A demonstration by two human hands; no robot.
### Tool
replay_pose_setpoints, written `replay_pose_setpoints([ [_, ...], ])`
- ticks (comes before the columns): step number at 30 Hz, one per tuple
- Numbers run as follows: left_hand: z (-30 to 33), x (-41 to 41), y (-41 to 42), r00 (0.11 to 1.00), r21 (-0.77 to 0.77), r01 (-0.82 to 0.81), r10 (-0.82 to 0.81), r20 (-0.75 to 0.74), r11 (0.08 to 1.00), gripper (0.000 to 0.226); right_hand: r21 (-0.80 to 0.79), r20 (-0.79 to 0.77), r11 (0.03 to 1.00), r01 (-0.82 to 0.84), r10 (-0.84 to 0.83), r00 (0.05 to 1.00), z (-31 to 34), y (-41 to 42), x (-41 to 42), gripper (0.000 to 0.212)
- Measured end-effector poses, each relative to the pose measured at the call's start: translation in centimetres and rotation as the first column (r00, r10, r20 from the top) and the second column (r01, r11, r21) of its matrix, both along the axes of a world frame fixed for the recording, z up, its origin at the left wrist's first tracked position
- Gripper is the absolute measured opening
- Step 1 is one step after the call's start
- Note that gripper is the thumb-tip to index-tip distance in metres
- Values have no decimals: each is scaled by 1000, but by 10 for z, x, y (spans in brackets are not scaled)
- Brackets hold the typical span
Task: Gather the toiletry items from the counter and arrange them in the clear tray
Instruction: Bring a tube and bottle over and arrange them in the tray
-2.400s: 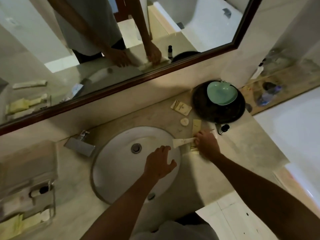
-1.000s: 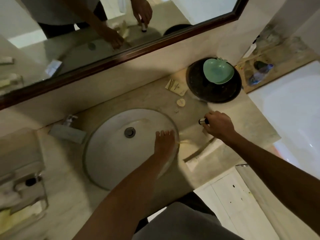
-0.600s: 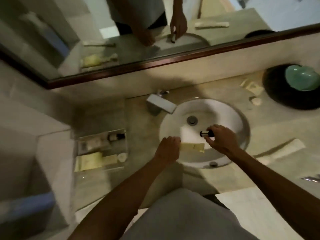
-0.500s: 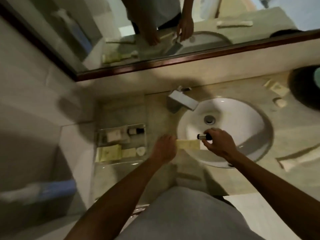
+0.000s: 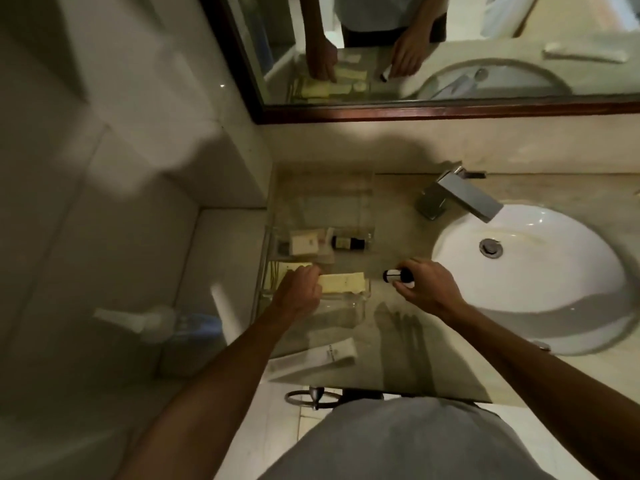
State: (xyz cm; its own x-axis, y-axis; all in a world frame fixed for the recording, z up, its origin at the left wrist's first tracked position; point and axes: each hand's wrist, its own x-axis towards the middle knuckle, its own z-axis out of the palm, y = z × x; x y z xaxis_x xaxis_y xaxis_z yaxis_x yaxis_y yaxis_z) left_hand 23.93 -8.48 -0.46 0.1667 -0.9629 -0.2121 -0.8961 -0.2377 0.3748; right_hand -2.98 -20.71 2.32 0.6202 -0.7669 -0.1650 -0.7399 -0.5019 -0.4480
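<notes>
Bottle half hidden in right hand

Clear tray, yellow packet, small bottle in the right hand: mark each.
clear tray (image 5: 360, 306), head view, near right corner of its wall.
yellow packet (image 5: 343, 283), head view, middle of its exposed flat face.
small bottle (image 5: 393, 275), head view, its white label.

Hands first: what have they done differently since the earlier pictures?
Both hands moved left from the sink toward the clear tray. The left hand now lowers its yellow packet into the tray; the right hand still holds the small bottle it picked up. The tray's dark bottle stayed.
</notes>
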Motion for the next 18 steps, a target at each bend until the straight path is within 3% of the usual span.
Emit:
replay_pose_setpoints([
  [4,0,5,-3,1000,-21,28,-28,0,999,13,18,5,999,27,-27,1000,-4,2,-2,24],
  [7,0,-6,-7,986,4,167,-167,-18,986,23,50,5,994,94,-94,996,-9,6,-10,24],
  [11,-6,-46,3,933,7,360,-360,-9,933,23,41,-116,997,68,-63,991,-20,11,-25,26],
  [18,-21,-82,21,865,-2,501,-501,-7,865,28,-7,-241,1000,10,-11,971,-25,15,-13,22],
])
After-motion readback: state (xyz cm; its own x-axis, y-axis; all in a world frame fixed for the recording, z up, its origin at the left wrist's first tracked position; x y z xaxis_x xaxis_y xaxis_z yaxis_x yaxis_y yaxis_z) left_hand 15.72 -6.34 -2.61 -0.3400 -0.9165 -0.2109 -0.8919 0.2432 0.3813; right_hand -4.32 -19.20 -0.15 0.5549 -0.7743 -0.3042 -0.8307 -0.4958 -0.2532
